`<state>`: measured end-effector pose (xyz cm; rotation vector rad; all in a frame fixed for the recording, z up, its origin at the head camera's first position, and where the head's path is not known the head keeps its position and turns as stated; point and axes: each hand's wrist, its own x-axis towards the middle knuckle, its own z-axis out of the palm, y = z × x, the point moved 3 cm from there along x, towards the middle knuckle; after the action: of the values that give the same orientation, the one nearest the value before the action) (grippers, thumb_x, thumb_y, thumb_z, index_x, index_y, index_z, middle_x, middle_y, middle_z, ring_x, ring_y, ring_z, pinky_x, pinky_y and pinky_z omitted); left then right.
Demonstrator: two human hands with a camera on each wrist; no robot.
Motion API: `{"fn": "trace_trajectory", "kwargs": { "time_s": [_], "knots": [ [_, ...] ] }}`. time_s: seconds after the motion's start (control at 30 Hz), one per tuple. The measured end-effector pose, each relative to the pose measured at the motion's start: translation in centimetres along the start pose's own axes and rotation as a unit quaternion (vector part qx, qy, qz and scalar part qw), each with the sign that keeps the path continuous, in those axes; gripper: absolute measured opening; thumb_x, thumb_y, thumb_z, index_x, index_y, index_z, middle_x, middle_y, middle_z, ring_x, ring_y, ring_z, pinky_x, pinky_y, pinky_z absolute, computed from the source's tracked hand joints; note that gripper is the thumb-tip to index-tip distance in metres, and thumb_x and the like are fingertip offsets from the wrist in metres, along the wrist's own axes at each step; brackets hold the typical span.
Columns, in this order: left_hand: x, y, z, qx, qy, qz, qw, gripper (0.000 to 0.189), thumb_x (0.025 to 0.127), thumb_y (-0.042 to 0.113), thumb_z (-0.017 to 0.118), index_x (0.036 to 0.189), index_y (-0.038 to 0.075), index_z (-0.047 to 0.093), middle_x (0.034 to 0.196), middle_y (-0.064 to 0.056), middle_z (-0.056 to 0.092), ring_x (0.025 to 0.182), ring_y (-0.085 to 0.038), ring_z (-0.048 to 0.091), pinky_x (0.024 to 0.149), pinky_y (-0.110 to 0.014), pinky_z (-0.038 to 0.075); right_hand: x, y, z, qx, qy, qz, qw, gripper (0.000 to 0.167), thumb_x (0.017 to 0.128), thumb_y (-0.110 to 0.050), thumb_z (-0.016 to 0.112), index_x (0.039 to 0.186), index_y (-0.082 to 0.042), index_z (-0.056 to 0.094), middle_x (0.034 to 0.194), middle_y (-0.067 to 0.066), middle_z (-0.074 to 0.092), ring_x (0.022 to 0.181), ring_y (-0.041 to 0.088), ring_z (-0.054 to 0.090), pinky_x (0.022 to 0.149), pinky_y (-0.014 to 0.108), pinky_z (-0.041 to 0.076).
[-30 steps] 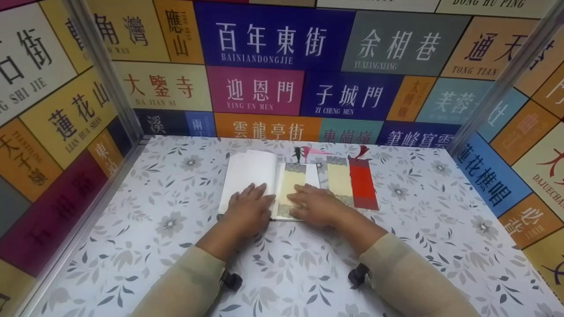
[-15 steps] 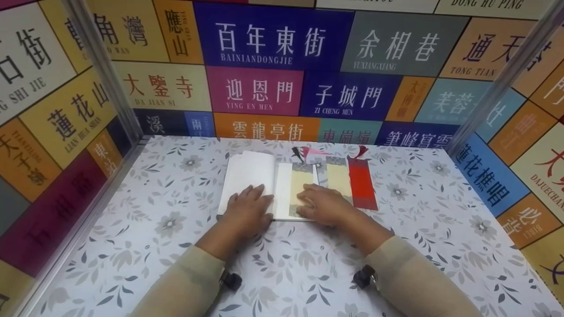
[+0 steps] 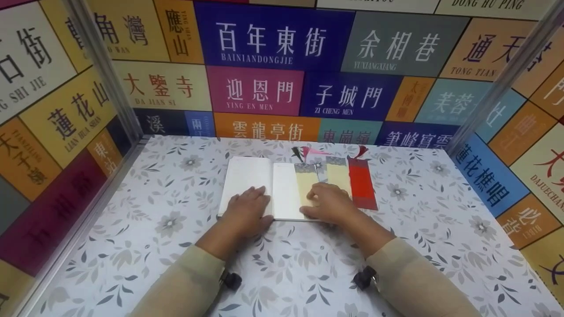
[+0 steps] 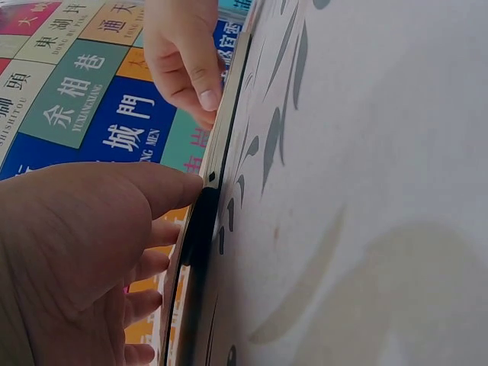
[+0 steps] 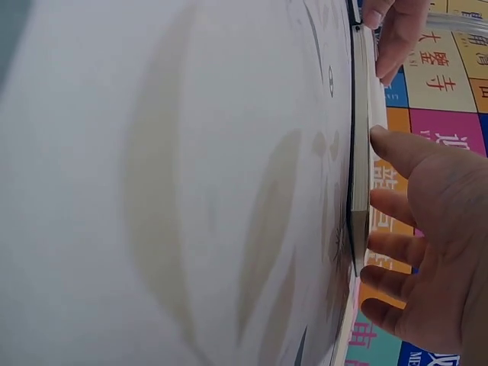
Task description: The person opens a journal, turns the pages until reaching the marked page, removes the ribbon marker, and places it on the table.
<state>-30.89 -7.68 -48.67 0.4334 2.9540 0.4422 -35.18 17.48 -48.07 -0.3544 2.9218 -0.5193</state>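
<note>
Now the cream bookmark sits further right than a second ago, out toward the outer edge of the right page, so a wider strip of that page lies bare. Over on the other side, the left page looks flatter, its top edge straighter than before. The left hand rests across it, fingers extended and gripping nothing. The right hand touches the bookmark with loosely bent, parted fingers; no pinch shows, and the hand hides the lower end. Just right of the book, a second cream bookmark lies partly behind that same hand, crowding this side, with a red bookmark beside it. Tassels in dark green, pink and red trail across the floral desk.
</note>
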Motion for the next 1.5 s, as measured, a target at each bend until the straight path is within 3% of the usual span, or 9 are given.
{"fn": "trace_trajectory", "kwargs": {
  "time_s": [0.13,0.33,0.53,0.67,0.87,1.07,1.23,1.4,1.5],
  "knots": [
    [0.0,0.0,0.0,0.003,0.000,-0.001,1.0000,0.066,0.104,0.051,0.062,0.161,0.021,0.048,0.178,0.000,0.031,0.168,-0.027,0.023,0.136,-0.062,0.021,0.0,0.1,0.0,0.045,-0.010,0.050,0.9977,0.060,0.086,-0.055,0.085,0.135,-0.025,0.067,0.160,0.006,0.053,0.143,0.032,0.049,0.123,0.058,0.044],
    [0.0,0.0,0.1,0.004,-0.003,-0.003,1.0000,0.067,0.105,0.052,0.061,0.162,0.022,0.046,0.179,0.001,0.030,0.169,-0.027,0.021,0.136,-0.061,0.019,0.2,0.3,-0.3,0.117,-0.030,0.137,0.9832,0.097,0.077,-0.053,0.093,0.158,-0.027,0.047,0.164,0.009,0.046,0.142,0.032,0.049,0.124,0.058,0.045],
    [0.1,-0.1,0.1,0.007,-0.006,-0.004,1.0000,0.067,0.105,0.052,0.061,0.163,0.022,0.046,0.179,0.000,0.029,0.169,-0.027,0.021,0.136,-0.062,0.019,0.4,0.5,-0.6,0.135,-0.038,0.176,0.9743,0.115,0.076,-0.050,0.095,0.168,-0.021,0.032,0.159,0.011,0.047,0.136,0.031,0.052,0.123,0.053,0.048],
    [0.2,-0.1,0.1,0.005,-0.012,-0.009,0.9999,0.067,0.105,0.052,0.061,0.163,0.022,0.046,0.179,0.001,0.028,0.169,-0.027,0.020,0.136,-0.061,0.018,0.3,0.7,-0.9,0.152,-0.023,0.179,0.9717,0.104,0.078,-0.044,0.095,0.162,-0.017,0.040,0.144,0.010,0.057,0.127,0.030,0.058,0.117,0.049,0.054],
    [0.2,-0.1,0.1,0.004,-0.013,-0.007,0.9999,0.067,0.105,0.052,0.061,0.163,0.022,0.045,0.179,0.000,0.029,0.169,-0.027,0.020,0.136,-0.061,0.018,0.3,1.2,-1.1,0.162,0.003,0.160,0.9738,0.089,0.090,-0.035,0.086,0.164,-0.013,0.041,0.141,0.014,0.067,0.121,0.029,0.065,0.115,0.049,0.056],
    [0.1,-0.1,0.2,0.005,-0.006,-0.004,1.0000,0.066,0.105,0.050,0.060,0.163,0.021,0.045,0.179,0.000,0.029,0.169,-0.028,0.020,0.136,-0.062,0.019,0.2,1.8,-1.3,0.188,0.038,0.158,0.9687,0.060,0.098,-0.026,0.074,0.154,-0.012,0.056,0.121,0.011,0.072,0.104,0.026,0.067,0.088,0.033,0.064],
    [0.2,-0.1,0.3,0.000,-0.008,-0.010,0.9999,0.067,0.105,0.050,0.060,0.163,0.022,0.045,0.179,0.001,0.029,0.169,-0.028,0.020,0.137,-0.061,0.018,0.3,1.9,-1.4,0.196,0.038,0.182,0.9628,0.046,0.101,-0.029,0.072,0.144,-0.014,0.064,0.122,0.007,0.071,0.109,0.025,0.067,0.085,0.027,0.063],
    [0.3,-0.1,0.3,-0.002,-0.009,-0.011,0.9999,0.066,0.105,0.050,0.061,0.163,0.022,0.045,0.179,0.001,0.029,0.169,-0.028,0.020,0.137,-0.061,0.017,0.3,2.0,-1.5,0.210,0.026,0.188,0.9590,0.045,0.103,-0.029,0.069,0.146,-0.017,0.064,0.128,0.007,0.071,0.110,0.024,0.067,0.083,0.025,0.063],
    [0.3,-0.1,0.3,-0.004,-0.010,-0.014,0.9999,0.066,0.105,0.050,0.061,0.163,0.023,0.045,0.179,0.001,0.029,0.169,-0.028,0.020,0.137,-0.061,0.017,0.4,2.1,-1.7,0.231,0.018,0.200,0.9520,0.045,0.104,-0.028,0.068,0.147,-0.020,0.064,0.136,0.005,0.069,0.115,0.023,0.067,0.085,0.025,0.063]
  ]
}}
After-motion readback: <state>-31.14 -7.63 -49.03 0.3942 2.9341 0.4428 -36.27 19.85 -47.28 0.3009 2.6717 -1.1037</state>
